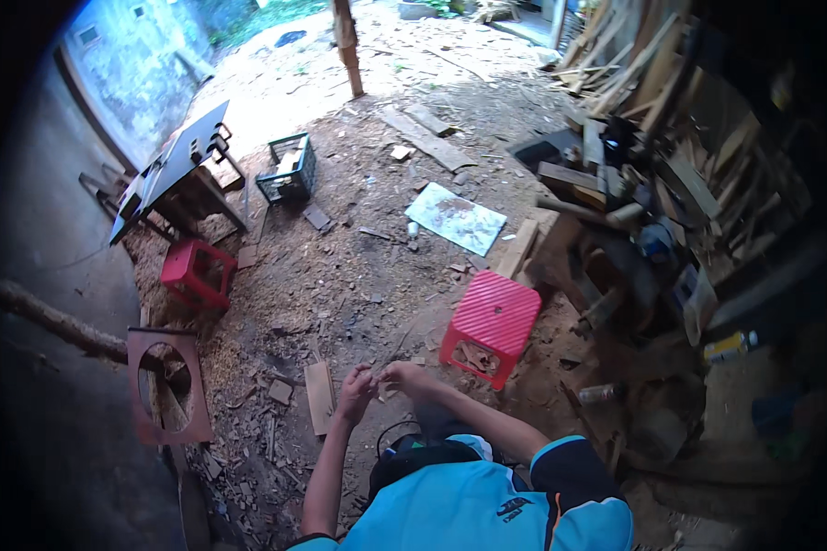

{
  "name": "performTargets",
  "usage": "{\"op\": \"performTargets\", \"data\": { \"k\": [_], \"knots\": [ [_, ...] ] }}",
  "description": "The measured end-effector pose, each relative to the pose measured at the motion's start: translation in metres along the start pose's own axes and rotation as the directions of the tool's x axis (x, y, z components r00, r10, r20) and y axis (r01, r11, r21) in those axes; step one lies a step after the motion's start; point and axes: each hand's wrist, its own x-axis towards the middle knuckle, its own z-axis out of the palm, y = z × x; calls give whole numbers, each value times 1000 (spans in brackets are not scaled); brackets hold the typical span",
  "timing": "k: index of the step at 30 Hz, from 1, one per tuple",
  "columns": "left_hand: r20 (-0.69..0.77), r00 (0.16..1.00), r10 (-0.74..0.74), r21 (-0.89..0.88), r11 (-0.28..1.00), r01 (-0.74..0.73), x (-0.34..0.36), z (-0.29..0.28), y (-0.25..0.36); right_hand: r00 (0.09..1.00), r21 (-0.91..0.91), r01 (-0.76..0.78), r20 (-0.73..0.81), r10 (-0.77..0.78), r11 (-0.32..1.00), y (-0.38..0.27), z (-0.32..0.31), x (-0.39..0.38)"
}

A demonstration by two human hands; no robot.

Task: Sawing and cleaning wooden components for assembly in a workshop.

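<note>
My left hand (pixel 357 389) and my right hand (pixel 402 375) are held close together in front of my body, above the littered ground. The fingers of both are curled in. If there is anything small between the fingertips, I cannot make it out. A pale wooden board (pixel 320 397) lies on the ground just left of my left hand. To the right of my right hand stands a red plastic stool (pixel 494 317) with a ribbed top.
A second red stool (pixel 198 274) and a tilted dark-topped table (pixel 179 161) stand at the left. Near them are a green crate (pixel 288 168) and a brown panel with an oval hole (pixel 134 390). A white sheet (pixel 457 219) lies ahead. Timber offcuts (pixel 689 184) crowd the right.
</note>
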Motion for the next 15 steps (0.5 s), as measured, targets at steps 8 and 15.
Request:
{"op": "performTargets", "data": {
  "k": [8, 15],
  "knots": [
    [-63, 995, 82, 29, 996, -80, 168, -98, 150, 972, 267, -216, 153, 180, 939, -131, 19, 232],
    [225, 954, 196, -40, 981, -191, 316, -162, 265, 846, 24, -402, 393, 361, 915, -196, 40, 435]
  ]
}}
